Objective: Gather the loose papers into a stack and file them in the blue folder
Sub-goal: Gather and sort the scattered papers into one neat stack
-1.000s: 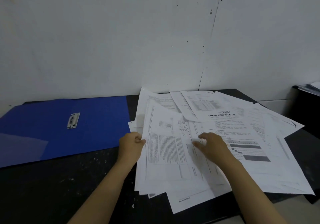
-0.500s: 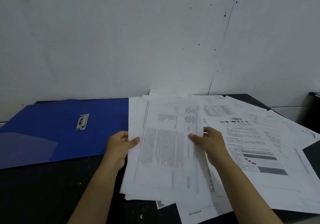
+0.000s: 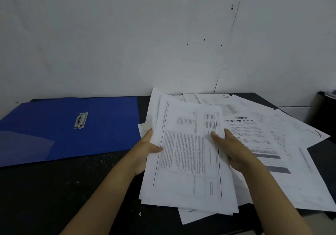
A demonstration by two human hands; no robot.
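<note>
Head view shows the task in its early part, as I judge it. The left hand [image 3: 145,151] holds the left edge of a thin bundle of white printed paper sheets [image 3: 187,154], thumb on top and the other fingers hidden below. The right hand [image 3: 234,151] closes on the bundle's right edge, with its fingertips [image 3: 214,136] lying on the top sheet. The bundle is not squared: its edges stand uneven and a corner of a lower sheet sticks out at the near end.

Many more loose white sheets [image 3: 283,144] lie fanned and overlapping to the right on the black, scuffed table [image 3: 54,189], so most gathering is left. The open blue plastic folder [image 3: 109,125] lies flat to the left, just beside the bundle, with nothing filed in it. Its small metal clip [image 3: 81,120] is bare, and a clear pocket corner [image 3: 23,147] looks glossy. The paper is thin and limp; it bends easily.
</note>
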